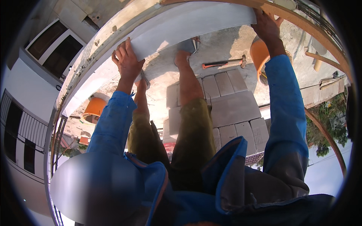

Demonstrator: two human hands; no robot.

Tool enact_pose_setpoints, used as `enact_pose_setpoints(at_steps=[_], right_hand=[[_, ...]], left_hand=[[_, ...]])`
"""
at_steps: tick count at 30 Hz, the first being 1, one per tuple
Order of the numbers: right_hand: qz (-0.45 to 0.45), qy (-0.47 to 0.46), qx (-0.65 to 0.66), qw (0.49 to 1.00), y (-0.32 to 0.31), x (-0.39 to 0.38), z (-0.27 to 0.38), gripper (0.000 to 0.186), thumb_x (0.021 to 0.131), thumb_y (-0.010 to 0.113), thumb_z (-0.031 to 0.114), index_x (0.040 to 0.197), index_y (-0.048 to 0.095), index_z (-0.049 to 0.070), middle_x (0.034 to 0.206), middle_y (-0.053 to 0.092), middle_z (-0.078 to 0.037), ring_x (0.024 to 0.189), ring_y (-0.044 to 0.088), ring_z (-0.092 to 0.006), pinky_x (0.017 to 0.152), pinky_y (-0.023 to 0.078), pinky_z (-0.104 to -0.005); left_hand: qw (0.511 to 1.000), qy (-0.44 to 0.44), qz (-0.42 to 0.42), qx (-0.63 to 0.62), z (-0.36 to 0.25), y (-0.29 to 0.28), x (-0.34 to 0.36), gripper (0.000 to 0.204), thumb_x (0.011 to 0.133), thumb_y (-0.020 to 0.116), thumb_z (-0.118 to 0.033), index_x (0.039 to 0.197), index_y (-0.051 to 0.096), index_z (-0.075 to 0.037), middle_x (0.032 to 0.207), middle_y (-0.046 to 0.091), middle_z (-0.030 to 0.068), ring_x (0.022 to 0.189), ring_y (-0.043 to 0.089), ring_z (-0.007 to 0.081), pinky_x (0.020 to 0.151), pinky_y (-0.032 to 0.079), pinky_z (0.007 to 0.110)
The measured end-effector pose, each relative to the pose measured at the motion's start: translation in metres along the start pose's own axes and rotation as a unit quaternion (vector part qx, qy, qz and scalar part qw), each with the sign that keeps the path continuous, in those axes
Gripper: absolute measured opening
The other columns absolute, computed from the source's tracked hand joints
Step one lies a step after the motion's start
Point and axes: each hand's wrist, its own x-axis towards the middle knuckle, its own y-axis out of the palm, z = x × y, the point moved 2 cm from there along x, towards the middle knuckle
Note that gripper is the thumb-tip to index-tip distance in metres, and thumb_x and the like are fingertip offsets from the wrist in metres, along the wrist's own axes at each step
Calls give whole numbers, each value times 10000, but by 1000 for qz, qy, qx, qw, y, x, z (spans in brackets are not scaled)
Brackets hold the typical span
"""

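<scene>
A long, pale grey-white flat panel [196, 23] spans the upper middle of the view, against a rough pale wall edge. My left hand [129, 62] grips its left end, fingers bent over the edge. At the panel's right end my right hand [267, 29] takes hold, with part of its fingers hidden. Both arms are stretched forward in blue sleeves. Below the panel, a hammer [223, 64] with an orange and black handle lies on the dusty floor, touched by neither hand.
Grey blocks [235, 107] are stacked beside my right leg. An orange bucket [259, 56] stands below my right hand, and another orange bucket [95, 109] lies left of my left forearm. A brown beam [301, 17] curves across the upper right. Building windows [62, 56] show at left.
</scene>
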Motion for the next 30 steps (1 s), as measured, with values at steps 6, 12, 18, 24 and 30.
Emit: enact_pose_setpoints(at_steps=[6,12,18,24,30], right_hand=[[-13,111,33,993,-10,-34,36,997,876,847,334,1691,274,359,1720,353,-87,1626,287,-333,1176,145,-871],[-31,284,318,904,-30,-122,138,1060,850,859,271,1711,242,222,1711,261,-261,1609,238,-463,1203,241,-790],[51,364,589,719,-6,-246,300,793,874,825,235,1569,478,76,1564,446,-311,1410,504,-510,1170,460,-521],[110,332,613,709,-49,-311,448,690,905,791,310,1521,555,105,1519,543,-219,1458,454,-502,1184,432,-578],[141,379,617,675,-79,-346,547,660,923,749,382,1522,573,168,1576,508,-180,1532,367,-494,1229,341,-657]], left_hand=[[999,-10,43,-2,-13,-9,0,1289,764,924,-543,1705,198,-44,1667,349,232,1615,242,403,1254,143,688],[999,34,18,32,12,1,-9,1178,932,628,-777,1717,171,-27,1732,267,267,1656,160,407,1245,68,746],[995,93,-20,14,19,3,10,862,1094,493,-594,1725,213,-78,1728,296,251,1638,213,430,1225,118,767],[991,134,-4,7,56,-37,16,790,1099,532,-543,1702,290,-93,1655,388,267,1565,332,458,1190,247,739],[980,166,90,61,97,-69,27,713,1075,598,-483,1662,384,-139,1584,502,246,1471,459,478,1164,333,699]])
